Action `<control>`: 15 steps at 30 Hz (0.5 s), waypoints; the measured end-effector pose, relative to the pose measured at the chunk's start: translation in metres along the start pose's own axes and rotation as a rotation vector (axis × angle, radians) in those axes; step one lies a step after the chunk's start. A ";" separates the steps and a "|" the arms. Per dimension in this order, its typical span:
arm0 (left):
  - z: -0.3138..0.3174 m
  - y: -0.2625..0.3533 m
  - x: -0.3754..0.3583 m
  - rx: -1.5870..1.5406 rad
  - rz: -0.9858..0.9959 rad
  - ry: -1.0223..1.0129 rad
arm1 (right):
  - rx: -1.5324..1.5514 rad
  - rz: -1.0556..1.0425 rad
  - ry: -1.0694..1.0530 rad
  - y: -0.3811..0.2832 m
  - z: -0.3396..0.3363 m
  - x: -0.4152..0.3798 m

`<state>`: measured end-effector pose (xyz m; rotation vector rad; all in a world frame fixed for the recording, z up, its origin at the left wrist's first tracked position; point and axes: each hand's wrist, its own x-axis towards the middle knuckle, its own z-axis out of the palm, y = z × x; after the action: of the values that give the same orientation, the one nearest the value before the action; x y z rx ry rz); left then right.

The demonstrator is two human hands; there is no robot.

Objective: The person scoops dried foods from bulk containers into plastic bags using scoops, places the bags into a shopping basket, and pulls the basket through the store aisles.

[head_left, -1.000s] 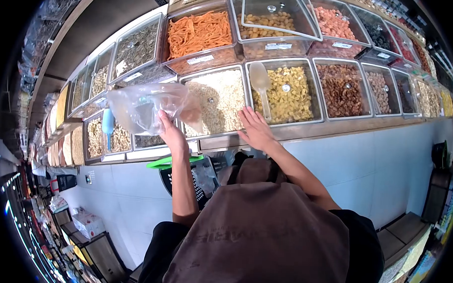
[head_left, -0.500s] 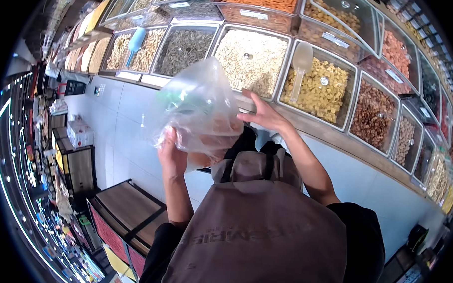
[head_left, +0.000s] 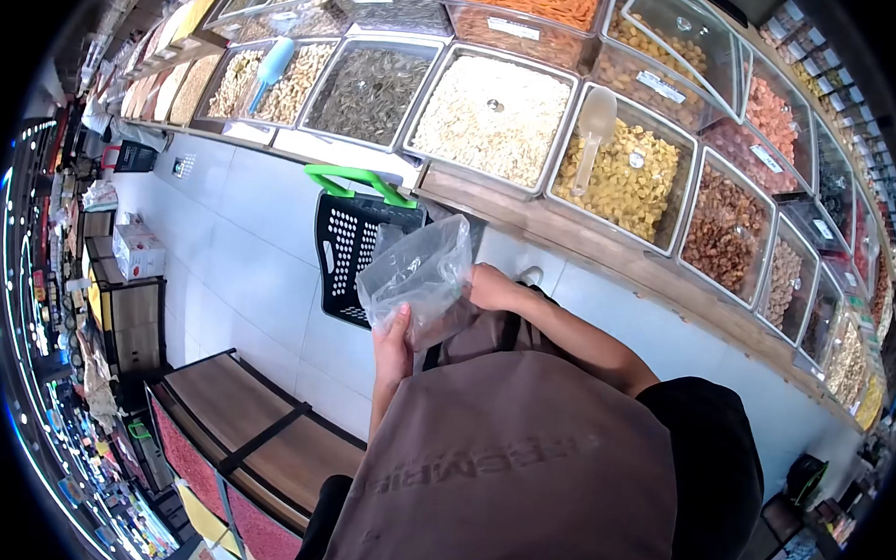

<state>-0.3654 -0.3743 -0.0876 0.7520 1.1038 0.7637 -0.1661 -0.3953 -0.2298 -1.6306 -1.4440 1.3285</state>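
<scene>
A clear plastic bag (head_left: 419, 269) hangs in front of my apron, upright and crumpled. My left hand (head_left: 394, 345) pinches its lower left side, thumb on the outside. At the bag's right edge, my right hand (head_left: 492, 288) has its fingers closed on the plastic; the fingertips are partly hidden. Beyond the bag, a black shopping basket (head_left: 342, 266) with green handles (head_left: 358, 181) is on the floor, partly covered by the bag. What lies inside the basket is hard to make out.
Lidded bins stand ahead, holding pale flakes (head_left: 493, 119), dark seeds (head_left: 371, 92) and yellow flakes (head_left: 629, 178). A clear scoop (head_left: 596, 127) and a blue scoop (head_left: 270, 68) rest on lids. A wooden shelf unit (head_left: 250, 426) is at left, a white box (head_left: 138, 251) farther off.
Both hands have drawn the bag down and closer to my body. My right hand's spread fingers have closed at the bag's edge. The basket and its green handles now show.
</scene>
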 end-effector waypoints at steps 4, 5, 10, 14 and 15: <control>-0.037 -0.022 -0.004 0.185 -0.043 0.074 | -0.091 -0.030 -0.073 -0.015 0.005 -0.017; -0.051 -0.030 -0.009 0.309 -0.070 0.065 | -0.126 -0.014 -0.124 -0.016 0.011 -0.020; -0.131 -0.097 -0.027 0.323 -0.140 0.064 | -0.452 -0.050 -0.337 -0.022 0.065 -0.040; -0.179 -0.124 -0.064 0.231 -0.139 0.048 | -0.417 -0.059 -0.413 -0.023 0.118 -0.060; -0.189 -0.129 -0.071 0.228 -0.121 0.045 | -0.462 -0.046 -0.431 -0.014 0.133 -0.062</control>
<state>-0.5438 -0.4751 -0.2118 0.8539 1.2800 0.5600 -0.2893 -0.4754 -0.2437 -1.6285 -2.1628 1.4560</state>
